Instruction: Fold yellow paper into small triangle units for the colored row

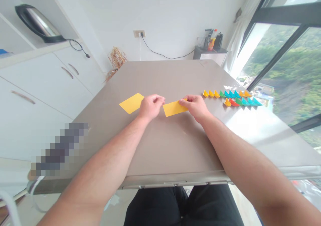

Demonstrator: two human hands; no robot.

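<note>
My right hand (197,106) pinches the right end of a yellow strip of paper (174,109), its thumb on top. The strip looks like a folded rectangle and is held just over the table. By the strip's left end is my left hand (151,106), its fingers curled together and no paper showing in them. A second yellow sheet of paper (131,103) lies on the table to the left, its right corner hidden by my left hand. Two rows of small folded paper pieces (234,94) in yellow, green, blue, orange and red stand to the right of my right hand.
Both hands work over a brown-grey table (165,75). A pixelated dark object (61,147) lies along its left edge. Beyond the far right corner, a small cabinet (212,53) holds bottles. A kettle (40,23) sits on the left counter, and windows (283,65) line the right.
</note>
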